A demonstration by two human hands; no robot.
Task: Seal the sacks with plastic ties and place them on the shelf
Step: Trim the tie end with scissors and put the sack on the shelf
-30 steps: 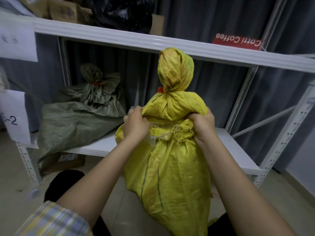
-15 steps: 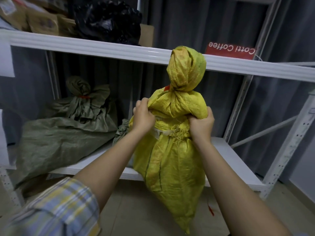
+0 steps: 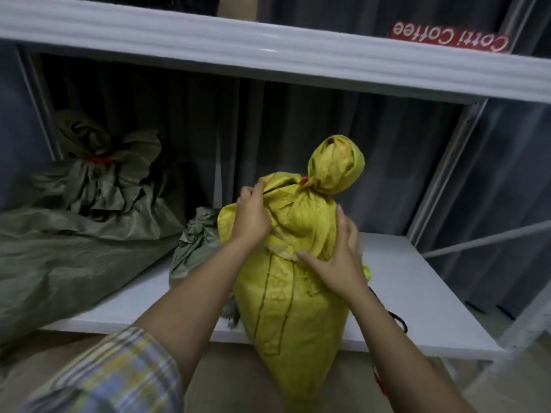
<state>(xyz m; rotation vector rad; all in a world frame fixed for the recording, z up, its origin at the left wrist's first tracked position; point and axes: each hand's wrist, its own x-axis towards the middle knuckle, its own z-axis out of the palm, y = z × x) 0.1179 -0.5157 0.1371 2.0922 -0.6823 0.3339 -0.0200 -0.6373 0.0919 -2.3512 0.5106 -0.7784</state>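
Sack (image 3: 298, 293) leans on the shelf (image 3: 402, 293) edge, left hand (image 3: 252, 217) gripping it; two more sacks (image 3: 74, 234) left of that grip.

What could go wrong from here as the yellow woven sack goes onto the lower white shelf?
The yellow woven sack appears to hang partly over the front edge of the lower white shelf, so it might slide off if let go now. Only the left hand grips its fabric; the right hand lies open against it. The small grey-green tied sack sits close beside it and may get squeezed as the yellow one is pushed in.
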